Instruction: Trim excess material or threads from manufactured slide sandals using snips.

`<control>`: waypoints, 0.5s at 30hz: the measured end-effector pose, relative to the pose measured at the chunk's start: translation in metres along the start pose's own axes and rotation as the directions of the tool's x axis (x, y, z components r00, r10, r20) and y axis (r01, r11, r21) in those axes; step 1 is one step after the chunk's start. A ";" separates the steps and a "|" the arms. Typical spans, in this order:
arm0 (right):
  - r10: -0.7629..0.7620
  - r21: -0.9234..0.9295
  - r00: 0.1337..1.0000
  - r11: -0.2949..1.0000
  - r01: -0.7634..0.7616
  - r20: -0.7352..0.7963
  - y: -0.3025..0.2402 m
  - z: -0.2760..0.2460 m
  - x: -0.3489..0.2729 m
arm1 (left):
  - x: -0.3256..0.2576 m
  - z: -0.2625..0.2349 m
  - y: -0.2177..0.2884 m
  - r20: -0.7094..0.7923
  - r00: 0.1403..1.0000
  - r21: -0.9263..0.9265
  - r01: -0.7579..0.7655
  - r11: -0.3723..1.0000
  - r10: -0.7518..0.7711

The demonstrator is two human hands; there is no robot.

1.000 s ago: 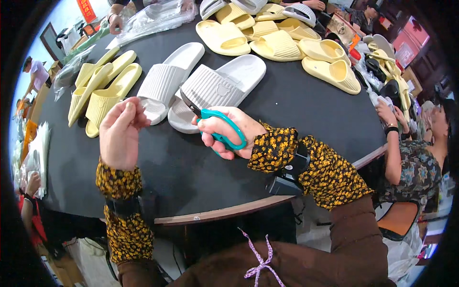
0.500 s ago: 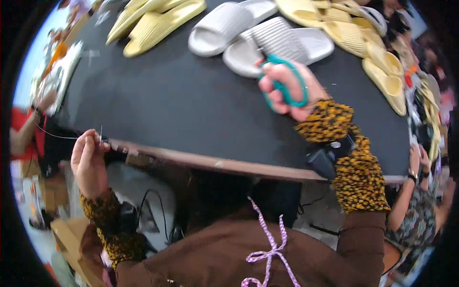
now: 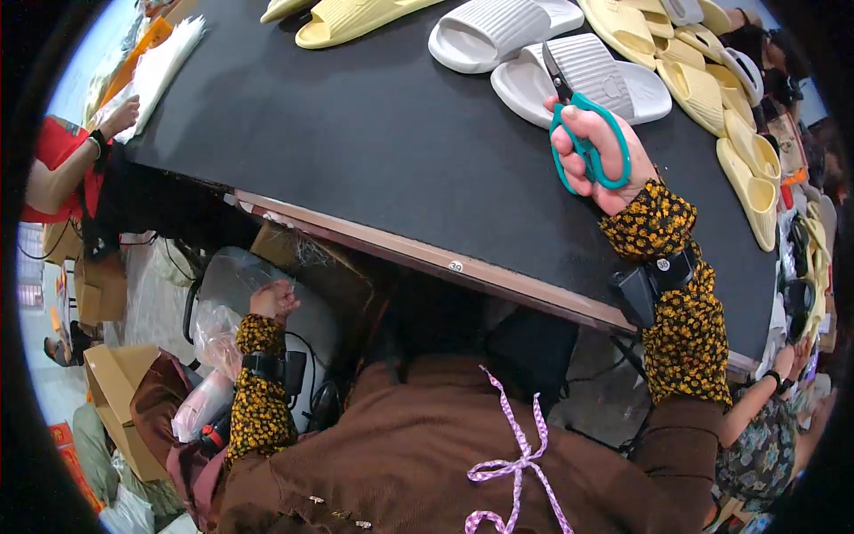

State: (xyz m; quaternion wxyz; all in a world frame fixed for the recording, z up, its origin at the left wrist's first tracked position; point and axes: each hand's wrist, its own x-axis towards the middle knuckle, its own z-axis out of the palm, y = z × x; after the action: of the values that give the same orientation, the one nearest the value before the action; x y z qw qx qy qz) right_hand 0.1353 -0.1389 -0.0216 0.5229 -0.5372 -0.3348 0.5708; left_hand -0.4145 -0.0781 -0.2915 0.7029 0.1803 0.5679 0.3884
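My right hand (image 3: 600, 151) is over the dark table and grips a pair of scissors (image 3: 578, 133) with teal looped handles. The short dark blades point away from me and lie over a light grey slipper (image 3: 640, 98), with ribbed strap. A second light grey slipper (image 3: 467, 40) lies just left of it. My left hand (image 3: 274, 300) is below the table edge at the left, near a box of thread scraps (image 3: 311, 254). Its fingers are curled in; what they hold, if anything, is too small to tell.
Pale yellow slippers (image 3: 747, 187) line the table's right side, and another yellow slipper (image 3: 356, 20) is at the far left. A white stack of bags (image 3: 169, 71) lies by a co-worker's hand (image 3: 124, 116). The table's front edge (image 3: 436, 258) runs before me; another person's forearm (image 3: 756, 400) is at right.
My left hand has dropped from the table's left corner to below its edge; the thin thread it pinched no longer shows. The view has shifted, and my right hand still grips the scissors.
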 end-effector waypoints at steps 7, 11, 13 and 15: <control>-0.004 0.034 1.000 0.999 0.004 -0.023 0.002 -0.008 0.005 | -0.004 0.048 -0.007 -0.023 0.998 0.561 0.055 0.826 -0.051; -0.014 0.062 0.998 0.998 0.010 0.067 0.000 0.002 0.009 | 0.011 -0.017 -0.020 -0.134 0.988 0.506 0.132 0.853 -0.074; -0.003 0.078 1.000 0.997 0.001 0.024 0.005 -0.018 0.004 | 0.003 0.048 -0.020 -0.150 0.975 0.599 0.224 0.769 -0.167; 0.020 0.038 1.000 0.999 -0.020 0.011 0.002 -0.009 0.005 | -0.006 0.037 -0.022 -0.234 0.972 0.684 0.174 0.709 -0.012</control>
State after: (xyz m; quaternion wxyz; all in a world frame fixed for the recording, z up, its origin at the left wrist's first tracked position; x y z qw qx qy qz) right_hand 0.1438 -0.1359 -0.0269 0.5255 -0.5275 -0.3211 0.5852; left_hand -0.3721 -0.0898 -0.2921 0.5361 0.3614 0.7525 0.1254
